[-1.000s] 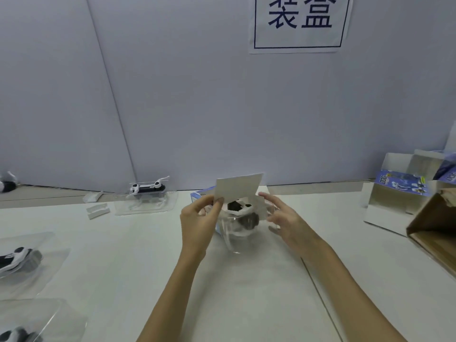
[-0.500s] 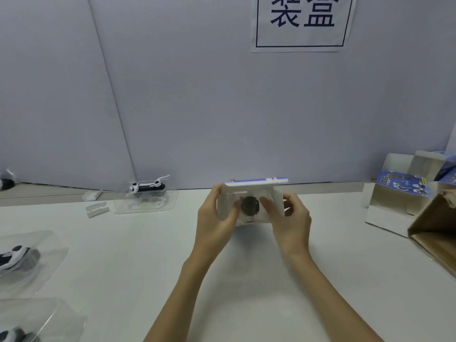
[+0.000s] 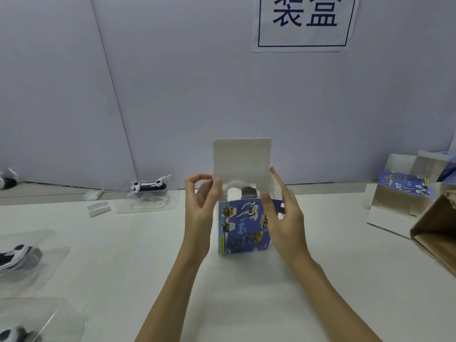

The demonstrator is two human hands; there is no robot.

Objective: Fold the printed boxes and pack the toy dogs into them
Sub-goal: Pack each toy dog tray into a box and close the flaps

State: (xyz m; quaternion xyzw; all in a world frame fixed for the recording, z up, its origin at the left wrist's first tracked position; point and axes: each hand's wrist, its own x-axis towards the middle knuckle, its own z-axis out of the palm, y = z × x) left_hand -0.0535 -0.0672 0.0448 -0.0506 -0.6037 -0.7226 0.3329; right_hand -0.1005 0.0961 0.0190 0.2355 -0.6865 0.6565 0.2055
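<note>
A blue printed box (image 3: 243, 228) stands upright on the white table (image 3: 138, 255) in the middle, its white lid flap (image 3: 241, 161) raised. Through the open top I see a toy dog in its clear tray (image 3: 246, 191), black and white parts showing. My left hand (image 3: 201, 206) is at the box's left side and pinches the flap's left edge between thumb and forefinger. My right hand (image 3: 283, 218) holds the right side, thumb on the printed front, fingers behind.
Three more toy dogs lie in clear trays on the left (image 3: 148, 187) (image 3: 17, 255) (image 3: 12, 334), with small white pieces (image 3: 98, 209) nearby. Unfolded printed boxes (image 3: 404, 186) and a brown carton (image 3: 436, 230) stand at the right. A grey partition wall rises behind the table.
The box was held lying towards me with the tray's end showing; now it stands upright, printed front facing me, lid flap lifted. Both hands shifted to its sides.
</note>
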